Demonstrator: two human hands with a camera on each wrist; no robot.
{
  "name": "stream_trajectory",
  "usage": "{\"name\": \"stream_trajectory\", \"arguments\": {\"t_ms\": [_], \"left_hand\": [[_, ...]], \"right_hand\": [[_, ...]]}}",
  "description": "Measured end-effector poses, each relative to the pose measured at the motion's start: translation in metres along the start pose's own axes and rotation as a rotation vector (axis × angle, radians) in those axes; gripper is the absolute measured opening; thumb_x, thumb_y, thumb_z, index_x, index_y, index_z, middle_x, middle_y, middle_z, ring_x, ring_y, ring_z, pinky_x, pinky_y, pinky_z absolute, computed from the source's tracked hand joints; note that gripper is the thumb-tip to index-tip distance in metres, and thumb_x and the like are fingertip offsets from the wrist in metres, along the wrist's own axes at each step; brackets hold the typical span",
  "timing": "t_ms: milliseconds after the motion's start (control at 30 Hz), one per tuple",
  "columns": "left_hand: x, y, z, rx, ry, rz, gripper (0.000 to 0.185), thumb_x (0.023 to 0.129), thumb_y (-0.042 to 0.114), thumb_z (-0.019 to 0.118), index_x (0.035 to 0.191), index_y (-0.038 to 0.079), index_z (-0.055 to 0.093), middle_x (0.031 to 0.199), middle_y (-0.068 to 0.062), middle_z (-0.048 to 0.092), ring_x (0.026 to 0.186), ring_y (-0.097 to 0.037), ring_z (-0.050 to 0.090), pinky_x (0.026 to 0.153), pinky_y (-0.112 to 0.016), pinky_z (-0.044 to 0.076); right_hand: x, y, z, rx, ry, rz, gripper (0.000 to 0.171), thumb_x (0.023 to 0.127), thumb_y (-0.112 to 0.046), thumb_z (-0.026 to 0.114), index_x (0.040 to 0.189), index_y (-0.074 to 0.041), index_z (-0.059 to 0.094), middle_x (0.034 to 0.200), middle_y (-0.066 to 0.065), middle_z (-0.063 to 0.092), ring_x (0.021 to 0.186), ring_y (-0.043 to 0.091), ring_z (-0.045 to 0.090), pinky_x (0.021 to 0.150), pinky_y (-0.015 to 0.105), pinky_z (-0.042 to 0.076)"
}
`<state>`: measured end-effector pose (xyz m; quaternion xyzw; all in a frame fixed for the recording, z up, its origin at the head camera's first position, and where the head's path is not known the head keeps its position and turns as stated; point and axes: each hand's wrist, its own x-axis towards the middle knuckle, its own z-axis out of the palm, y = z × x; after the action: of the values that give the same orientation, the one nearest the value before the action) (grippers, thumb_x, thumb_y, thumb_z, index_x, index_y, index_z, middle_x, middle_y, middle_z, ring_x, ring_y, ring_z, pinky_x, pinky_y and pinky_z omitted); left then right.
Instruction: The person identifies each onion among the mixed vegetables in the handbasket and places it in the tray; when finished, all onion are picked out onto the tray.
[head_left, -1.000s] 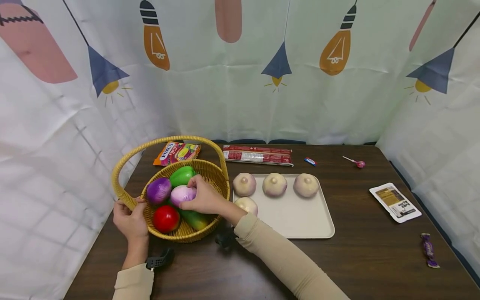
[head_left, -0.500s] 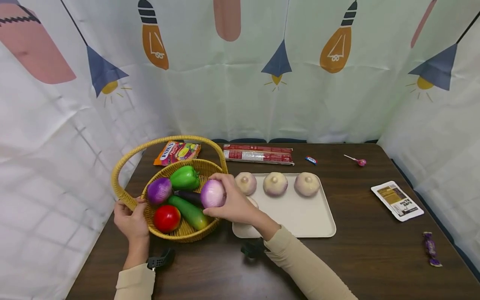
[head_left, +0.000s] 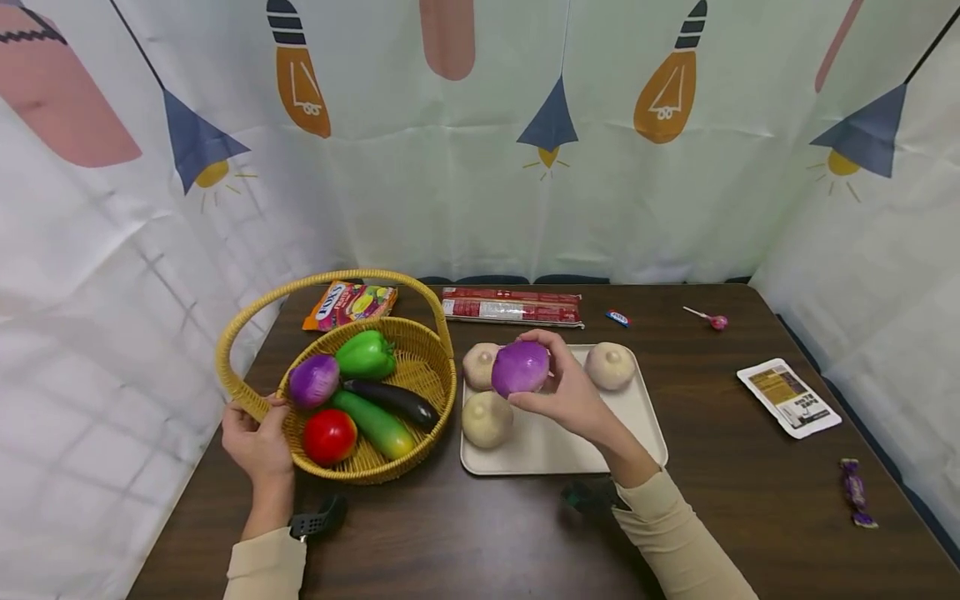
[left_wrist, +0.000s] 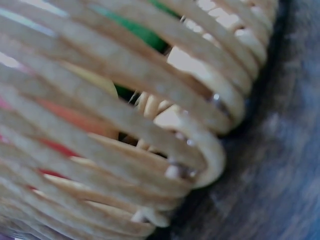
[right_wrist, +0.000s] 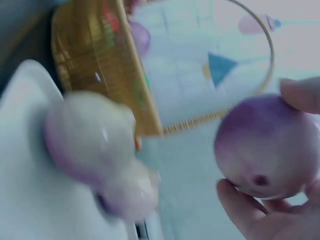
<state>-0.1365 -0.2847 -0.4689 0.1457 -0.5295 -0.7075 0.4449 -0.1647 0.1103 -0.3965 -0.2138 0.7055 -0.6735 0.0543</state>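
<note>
Head view: purple onion (head_left: 521,367) is being gripped by the right hand (head_left: 573,398), fingers curled round it, above the tray (head_left: 592,442) among pale onions (head_left: 487,418). Basket (head_left: 420,367) rim is being held by the left hand (head_left: 258,442).

Left wrist: only blurry wicker (left_wrist: 150,100) is being shown.

Right wrist: onion (right_wrist: 267,145) is being pinched by fingertips (right_wrist: 240,205).

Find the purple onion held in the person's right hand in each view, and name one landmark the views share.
Head: purple onion at centre, held above the tray.
Left wrist: not in it; only basket weave shows.
Right wrist: purple onion at right, between the fingertips.
Shared landmark: the wicker basket.
</note>
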Motion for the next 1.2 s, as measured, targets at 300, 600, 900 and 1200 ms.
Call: {"name": "stream_trajectory", "arguments": {"t_ms": [300, 600, 900, 1200], "left_hand": [[0.000, -0.001, -0.002, 0.018, -0.003, 0.016, 0.023, 0.076, -0.018, 0.056, 0.086, 0.004, 0.059, 0.075, -0.005, 0.065, 0.074, -0.018, 0.062, 0.071, -0.024, 0.050], [0.000, -0.001, -0.002, 0.039, -0.014, 0.036, 0.018, 0.077, -0.017, 0.056, 0.093, -0.009, 0.056, 0.075, -0.004, 0.066, 0.073, -0.016, 0.062, 0.072, -0.023, 0.051], [0.000, 0.000, 0.000, 0.039, -0.007, 0.041, 0.018, 0.076, -0.018, 0.057, 0.092, -0.009, 0.056, 0.075, -0.004, 0.066, 0.073, -0.015, 0.063, 0.071, -0.023, 0.051], [0.000, 0.000, -0.001, 0.012, -0.015, 0.038, 0.017, 0.076, -0.017, 0.056, 0.091, -0.009, 0.056, 0.074, -0.006, 0.066, 0.071, -0.016, 0.062, 0.069, -0.023, 0.050]], "right_hand": [[0.000, 0.020, -0.054, -0.252, -0.104, 0.174, 0.075, 0.073, -0.017, 0.084, 0.134, -0.015, 0.040, 0.135, 0.011, 0.045, 0.122, 0.033, 0.047, 0.093, 0.044, 0.049], [-0.006, 0.039, -0.081, -0.351, -0.362, 0.130, 0.073, 0.072, -0.021, 0.086, 0.135, -0.018, 0.050, 0.135, 0.007, 0.046, 0.119, 0.028, 0.051, 0.094, 0.042, 0.049], [-0.019, 0.055, -0.079, -0.364, -0.437, 0.198, 0.071, 0.073, -0.021, 0.086, 0.133, -0.019, 0.049, 0.134, 0.005, 0.047, 0.121, 0.029, 0.049, 0.095, 0.041, 0.048], [-0.034, 0.067, -0.074, -0.347, -0.325, 0.159, 0.077, 0.072, -0.015, 0.086, 0.136, -0.016, 0.044, 0.136, 0.005, 0.045, 0.120, 0.028, 0.045, 0.096, 0.043, 0.046]]}}
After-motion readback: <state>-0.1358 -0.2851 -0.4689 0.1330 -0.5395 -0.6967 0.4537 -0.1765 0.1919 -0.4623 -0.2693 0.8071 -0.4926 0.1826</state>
